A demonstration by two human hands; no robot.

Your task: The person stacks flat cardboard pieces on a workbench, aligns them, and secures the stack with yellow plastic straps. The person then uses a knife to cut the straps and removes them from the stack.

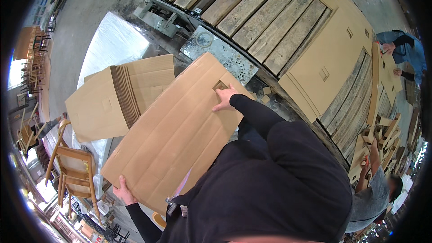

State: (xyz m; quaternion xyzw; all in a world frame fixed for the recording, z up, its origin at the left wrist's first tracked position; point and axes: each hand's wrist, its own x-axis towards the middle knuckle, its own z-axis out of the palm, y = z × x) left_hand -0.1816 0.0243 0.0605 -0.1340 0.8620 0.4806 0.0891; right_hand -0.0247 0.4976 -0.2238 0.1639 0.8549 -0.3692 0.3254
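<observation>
A large brown cardboard box [175, 130] lies slantwise in front of my body, one broad face up; its depth is hidden. At its lower left corner my left hand [124, 192] is closed on the edge, thumb on the upper face and fingers out of sight beneath. My right hand [225, 97] is at the cut-out hand hole [220, 85] near the opposite end, its fingertips in the opening and its thumb on the cardboard. Beyond the box, a stack of folded cardboard [96, 108] rests on a bundle wrapped in clear plastic [114, 40].
A slatted wooden platform [265, 22] with flat cardboard sheets [333, 58] spans the upper right. Between it and me sits a perforated metal plate [218, 51]. Wooden chairs [74, 171] stand at left. Co-workers [371, 198] handle cardboard along the right side.
</observation>
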